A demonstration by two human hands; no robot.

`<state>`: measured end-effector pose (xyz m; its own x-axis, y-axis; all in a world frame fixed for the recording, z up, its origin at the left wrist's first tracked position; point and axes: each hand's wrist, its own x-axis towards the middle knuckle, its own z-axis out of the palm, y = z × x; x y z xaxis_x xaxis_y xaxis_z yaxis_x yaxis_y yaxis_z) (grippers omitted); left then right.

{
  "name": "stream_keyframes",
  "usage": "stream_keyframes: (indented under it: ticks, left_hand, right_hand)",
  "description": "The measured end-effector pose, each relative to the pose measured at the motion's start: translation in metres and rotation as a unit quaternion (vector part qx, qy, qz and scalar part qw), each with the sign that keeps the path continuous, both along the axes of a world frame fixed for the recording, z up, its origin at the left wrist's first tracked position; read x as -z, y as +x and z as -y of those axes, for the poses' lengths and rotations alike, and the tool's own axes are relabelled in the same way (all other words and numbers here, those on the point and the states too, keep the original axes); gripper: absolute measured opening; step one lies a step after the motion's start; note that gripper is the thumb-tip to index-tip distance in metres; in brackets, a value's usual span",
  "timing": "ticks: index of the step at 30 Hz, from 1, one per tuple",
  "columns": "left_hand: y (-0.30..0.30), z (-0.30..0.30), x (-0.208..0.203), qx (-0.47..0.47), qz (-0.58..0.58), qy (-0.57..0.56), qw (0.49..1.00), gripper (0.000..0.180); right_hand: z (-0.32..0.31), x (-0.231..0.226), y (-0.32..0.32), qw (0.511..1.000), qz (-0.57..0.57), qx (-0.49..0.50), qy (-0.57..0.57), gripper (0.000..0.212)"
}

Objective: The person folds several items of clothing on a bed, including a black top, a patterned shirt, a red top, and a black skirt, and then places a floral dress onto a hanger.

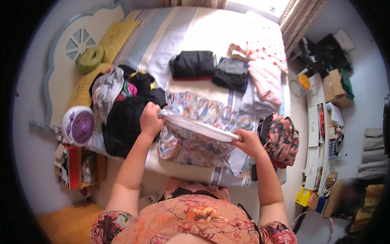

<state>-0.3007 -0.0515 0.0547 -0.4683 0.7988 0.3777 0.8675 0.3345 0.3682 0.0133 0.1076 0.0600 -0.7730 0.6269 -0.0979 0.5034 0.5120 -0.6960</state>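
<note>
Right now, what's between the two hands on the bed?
Head view: a taut fold of the floral garment spans from left hand to right hand; nothing else between.

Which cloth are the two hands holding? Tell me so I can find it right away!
Look at the big bed and find its near edge. There the left hand and right hand pull a thin floral garment flat between them. It is pale with many-coloured flowers, unlike the dark pile of clothes on its left and the folded black stacks behind it.

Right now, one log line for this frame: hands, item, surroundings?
left hand: grip shut on floral garment | right hand: grip shut on same garment, edge stretched between | on bed | folded dark clothes beyond
</note>
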Motion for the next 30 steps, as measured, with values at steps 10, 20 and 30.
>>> stream_keyframes:
  ticks: [10,20,30]
  left_hand:
    - [0.039,0.007,-0.085,0.063,0.080,0.136,0.985,0.017]
    - [0.063,-0.008,-0.074,0.264,0.420,0.084,0.864,0.017]
    - [0.174,-0.018,-0.122,0.447,0.558,-0.034,0.698,0.023]
  right_hand:
    - [0.012,-0.044,0.029,0.947,-0.205,0.234,0.082,0.014]
    - [0.073,-0.041,0.094,0.849,-0.328,0.408,0.067,0.022]
    - [0.193,-0.093,0.150,0.758,-0.452,0.471,-0.020,0.021]
